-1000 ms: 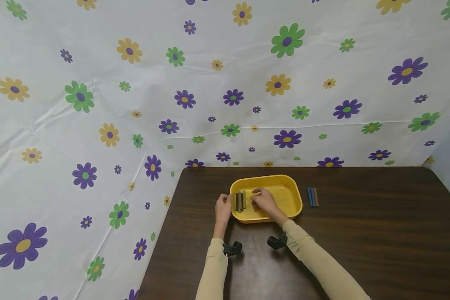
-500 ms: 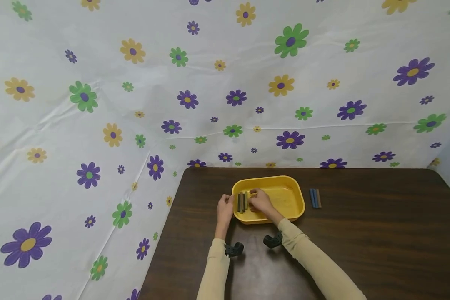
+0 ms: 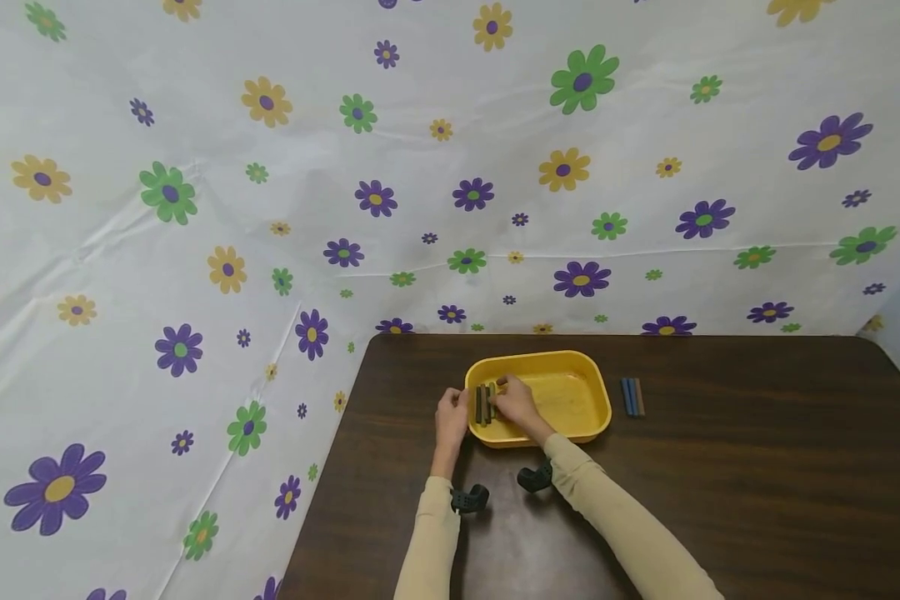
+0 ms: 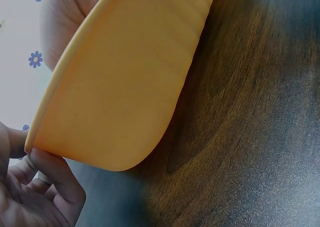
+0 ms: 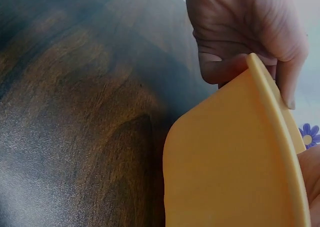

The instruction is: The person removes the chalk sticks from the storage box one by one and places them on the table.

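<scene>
A yellow plastic tub (image 3: 570, 421) stands on the table, with several slim dark, brown and olive sticks (image 3: 482, 404), like chalk or pastels, lying side by side at its left end. My left hand (image 3: 451, 417) pinches the tub's left rim; the left wrist view shows the thumb and fingers (image 4: 55, 179) on either side of that rim. Inside the tub is my right hand (image 3: 519, 404), bent fingers right at the olive stick on the row's right side. The tub wall (image 5: 225, 162) hides most of it in the right wrist view; I cannot tell whether it holds a stick.
Two blue sticks and a brown one (image 3: 633, 397) lie together on the dark wooden table (image 3: 757, 467), right of the tub. A flower-patterned white sheet (image 3: 420, 167) rises behind the table and along its left side. Black wrist mounts (image 3: 470, 499) sit on both sleeves.
My right hand has moved left inside the tub, from a gap beside the row of sticks to its right edge. My left hand stays at the rim. The view has shifted slightly.
</scene>
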`<state>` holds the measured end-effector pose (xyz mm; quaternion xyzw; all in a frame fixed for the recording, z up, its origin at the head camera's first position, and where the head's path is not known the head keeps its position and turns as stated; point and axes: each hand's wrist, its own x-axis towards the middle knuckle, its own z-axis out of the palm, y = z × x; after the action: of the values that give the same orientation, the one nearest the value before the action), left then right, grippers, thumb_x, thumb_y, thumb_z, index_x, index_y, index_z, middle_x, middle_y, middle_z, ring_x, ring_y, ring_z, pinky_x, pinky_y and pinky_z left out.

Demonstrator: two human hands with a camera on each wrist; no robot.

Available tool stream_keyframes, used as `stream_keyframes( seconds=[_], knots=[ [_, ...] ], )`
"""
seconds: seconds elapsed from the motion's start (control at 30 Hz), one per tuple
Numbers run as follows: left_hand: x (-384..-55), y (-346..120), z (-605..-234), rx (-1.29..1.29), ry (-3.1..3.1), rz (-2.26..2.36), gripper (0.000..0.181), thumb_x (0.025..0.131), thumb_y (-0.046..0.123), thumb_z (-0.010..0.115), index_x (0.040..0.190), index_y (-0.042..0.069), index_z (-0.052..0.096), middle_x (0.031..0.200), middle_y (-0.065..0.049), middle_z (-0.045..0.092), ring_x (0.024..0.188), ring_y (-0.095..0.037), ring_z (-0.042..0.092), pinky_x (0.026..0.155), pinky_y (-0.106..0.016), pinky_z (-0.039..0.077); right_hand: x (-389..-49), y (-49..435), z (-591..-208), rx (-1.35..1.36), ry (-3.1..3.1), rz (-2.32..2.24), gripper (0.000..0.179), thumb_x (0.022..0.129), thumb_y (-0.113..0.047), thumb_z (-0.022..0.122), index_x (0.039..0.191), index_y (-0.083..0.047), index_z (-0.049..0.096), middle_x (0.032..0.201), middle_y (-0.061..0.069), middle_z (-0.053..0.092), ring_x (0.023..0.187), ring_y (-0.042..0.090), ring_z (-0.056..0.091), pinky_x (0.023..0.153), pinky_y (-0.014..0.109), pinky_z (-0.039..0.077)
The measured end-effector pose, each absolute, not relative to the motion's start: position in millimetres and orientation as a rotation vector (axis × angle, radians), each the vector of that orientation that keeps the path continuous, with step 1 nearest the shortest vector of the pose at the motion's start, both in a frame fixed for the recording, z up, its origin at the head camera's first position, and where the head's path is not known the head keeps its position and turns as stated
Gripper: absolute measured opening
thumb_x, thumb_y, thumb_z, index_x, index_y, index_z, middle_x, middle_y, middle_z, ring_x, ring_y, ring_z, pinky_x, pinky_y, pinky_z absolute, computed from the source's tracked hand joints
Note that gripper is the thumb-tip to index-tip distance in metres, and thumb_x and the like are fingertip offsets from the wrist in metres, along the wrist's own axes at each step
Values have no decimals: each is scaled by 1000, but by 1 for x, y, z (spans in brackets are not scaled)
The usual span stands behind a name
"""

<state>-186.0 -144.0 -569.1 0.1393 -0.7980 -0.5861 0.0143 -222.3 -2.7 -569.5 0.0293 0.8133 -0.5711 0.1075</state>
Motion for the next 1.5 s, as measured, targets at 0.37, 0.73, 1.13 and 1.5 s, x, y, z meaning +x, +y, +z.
stream_keyframes(
  seconds=[0.37,0.73,1.13,1.5],
  knots=[
    [-187,-144,-569,437,-2493,-1807,28,110,28,54,102,2,62,68,0,45,51,-11,43,48,-25,40,-225,-7,-573,6,2486,-1598,34,89,1,76,120,12,65,100,20,70,84,26,66,68,34,55],
    [-189,-144,-569,423,-2481,-1812,29,110,28,53,101,1,61,69,0,46,52,-11,43,49,-25,40,-225,-9,-570,-82,2502,-1563,41,89,4,77,126,9,59,96,18,69,84,29,68,73,40,57],
    [-187,-143,-569,436,-2473,-1844,31,111,28,53,104,-1,61,66,0,43,50,-11,40,48,-26,39,-225,-10,-573,-110,2464,-1592,54,88,10,75,137,10,52,96,19,71,87,31,70,72,40,59],
    [-188,-143,-570,427,-2469,-1836,31,111,26,53,104,-3,61,65,0,42,50,-11,40,48,-25,38,-227,-10,-572,-115,2439,-1605,52,87,8,74,135,9,55,100,21,71,91,34,70,76,42,58]
  ],
)
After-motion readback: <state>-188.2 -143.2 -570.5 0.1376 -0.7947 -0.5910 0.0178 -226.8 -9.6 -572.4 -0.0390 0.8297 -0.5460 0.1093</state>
